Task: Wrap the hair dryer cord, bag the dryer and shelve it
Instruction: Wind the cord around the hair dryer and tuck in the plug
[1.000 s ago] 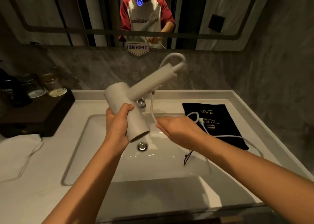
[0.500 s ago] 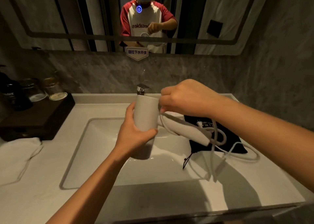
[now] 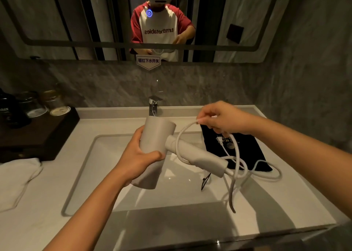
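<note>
A pale grey hair dryer (image 3: 156, 136) hangs over the sink, barrel upright, handle pointing right and down. My left hand (image 3: 138, 158) grips the barrel. My right hand (image 3: 221, 118) pinches the white cord (image 3: 236, 161) above the handle. One loop of cord circles the handle near the barrel, and loose loops trail off the handle's end toward the counter. A black drawstring bag (image 3: 247, 151) with gold print lies flat on the counter behind the handle, partly hidden by the cord and my right hand.
The white sink basin (image 3: 114, 174) lies below the dryer, its chrome tap (image 3: 154, 106) behind the barrel. A dark wooden tray (image 3: 38, 134) with jars sits at the left, a white towel (image 3: 17, 180) in front of it. Stone wall at the right; mirror above.
My left hand swung the dryer from handle-up to handle-right and holds it steady. My right hand rose from below, carried the cord over the handle and moved right, laying a loop.
</note>
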